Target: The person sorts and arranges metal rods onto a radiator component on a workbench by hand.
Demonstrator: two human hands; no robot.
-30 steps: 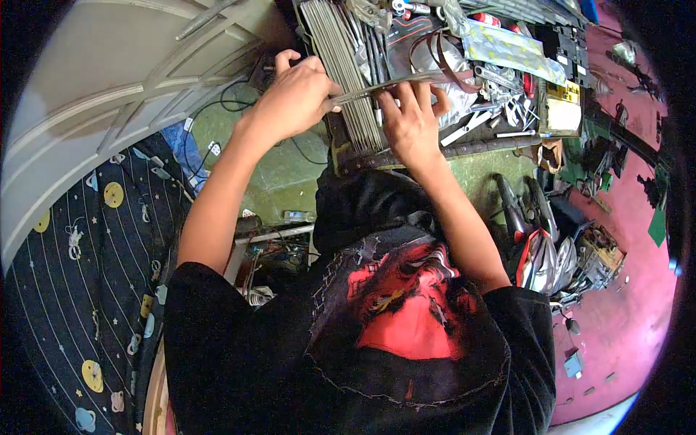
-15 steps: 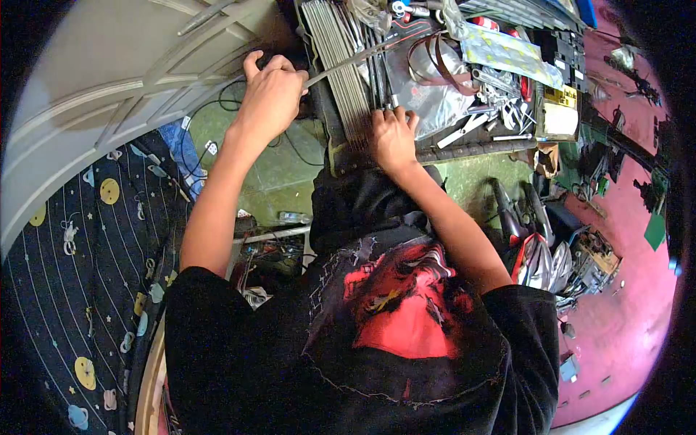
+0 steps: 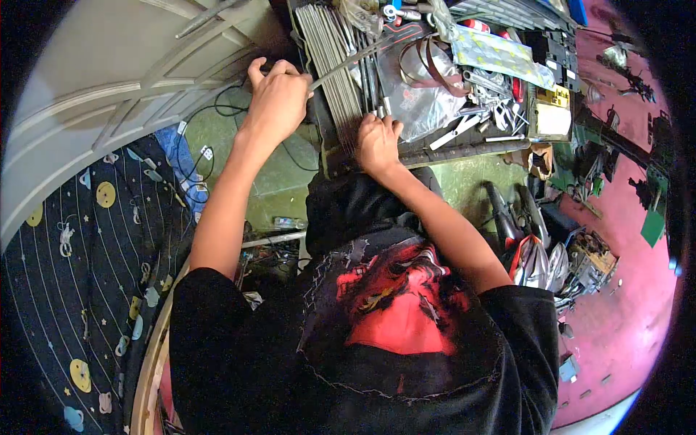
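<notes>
My left hand [image 3: 278, 98] is closed around the end of a long thin metal strip [image 3: 355, 58] that slants up to the right over a bundle of grey metal rods [image 3: 335, 51]. My right hand [image 3: 377, 141] rests palm down on the near end of the rods, at the front edge of a dark tray [image 3: 464, 151]. Its fingers are curled over the rods; whether it grips one I cannot tell.
The tray holds wrenches [image 3: 464, 127], a brown strap loop [image 3: 428, 61], a plastic bag [image 3: 420, 101] and a patterned sheet [image 3: 500, 52]. A white door [image 3: 109, 80] stands at left, cables [image 3: 203, 156] lie on the green floor, and a pink wall [image 3: 623, 275] is at right.
My left hand pulled the strip's end left, off the rods. My right hand let go of the strip and came down onto the near end of the rods.
</notes>
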